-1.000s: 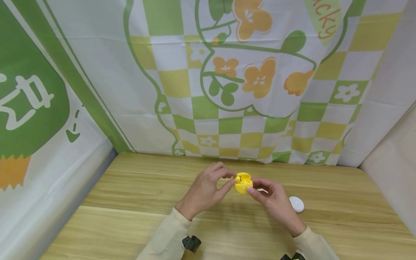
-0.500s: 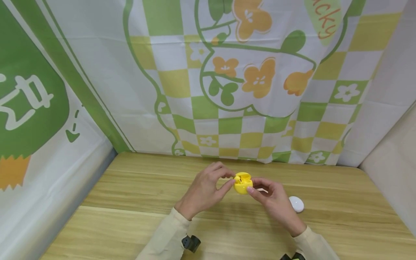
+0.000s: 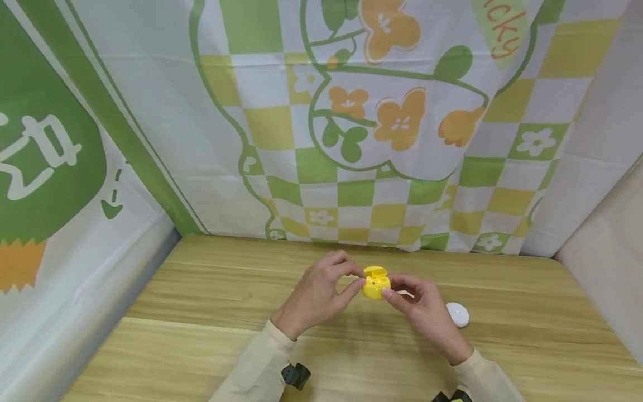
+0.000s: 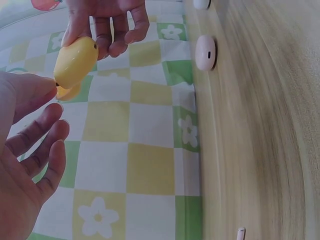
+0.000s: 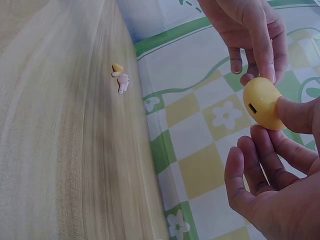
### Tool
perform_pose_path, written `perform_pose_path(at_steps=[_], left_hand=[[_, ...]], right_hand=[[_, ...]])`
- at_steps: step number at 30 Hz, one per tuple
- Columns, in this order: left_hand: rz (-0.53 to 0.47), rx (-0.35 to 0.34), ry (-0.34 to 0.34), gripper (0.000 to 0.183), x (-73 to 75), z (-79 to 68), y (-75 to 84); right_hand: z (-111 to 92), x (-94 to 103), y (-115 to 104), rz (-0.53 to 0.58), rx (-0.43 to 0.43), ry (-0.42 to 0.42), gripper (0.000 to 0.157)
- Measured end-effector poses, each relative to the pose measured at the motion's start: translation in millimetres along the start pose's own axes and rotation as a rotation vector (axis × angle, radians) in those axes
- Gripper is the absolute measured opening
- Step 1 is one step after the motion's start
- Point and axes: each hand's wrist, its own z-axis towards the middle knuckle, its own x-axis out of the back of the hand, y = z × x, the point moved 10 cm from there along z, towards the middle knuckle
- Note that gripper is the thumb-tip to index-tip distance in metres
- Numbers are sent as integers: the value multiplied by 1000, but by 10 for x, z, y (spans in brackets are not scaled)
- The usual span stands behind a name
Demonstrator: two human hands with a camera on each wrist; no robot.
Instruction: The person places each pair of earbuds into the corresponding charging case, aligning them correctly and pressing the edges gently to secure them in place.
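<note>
In the head view, a yellow earbud charging case (image 3: 376,289) is held above the table with its lid raised. My right hand (image 3: 427,312) grips it from the right, thumb on the front and fingers behind. My left hand (image 3: 321,287) reaches the left side of the case. Its thumb and index finger pinch a yellow earbud (image 3: 369,281) at the opening, the bud mostly hidden by the fingertips. In the right wrist view, the case (image 5: 262,104) shows its underside with a dark charging port.
A white case (image 3: 457,315) lies on the wooden table (image 3: 211,312) by my right wrist. The left wrist view shows a pink case (image 4: 205,53) and a pale earbud (image 4: 241,233). A yellow earbud (image 5: 117,67) and pink earbuds (image 5: 123,82) lie farther off. A patterned cloth (image 3: 392,218) hangs behind.
The yellow earbud in my left fingers has moved down into the opening of the case. My left fingertips have shifted slightly right; my right hand holds the case nearly still.
</note>
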Motion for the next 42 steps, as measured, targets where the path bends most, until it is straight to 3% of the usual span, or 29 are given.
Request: perform_pose_path(at_steps=[21, 42], left_hand=[[11, 22, -37, 5, -33, -12, -7], [-17, 41, 20, 16, 25, -57, -79]], right_hand=[[-9, -1, -51, 10, 41, -3, 23], [5, 41, -49, 18, 25, 40, 24]])
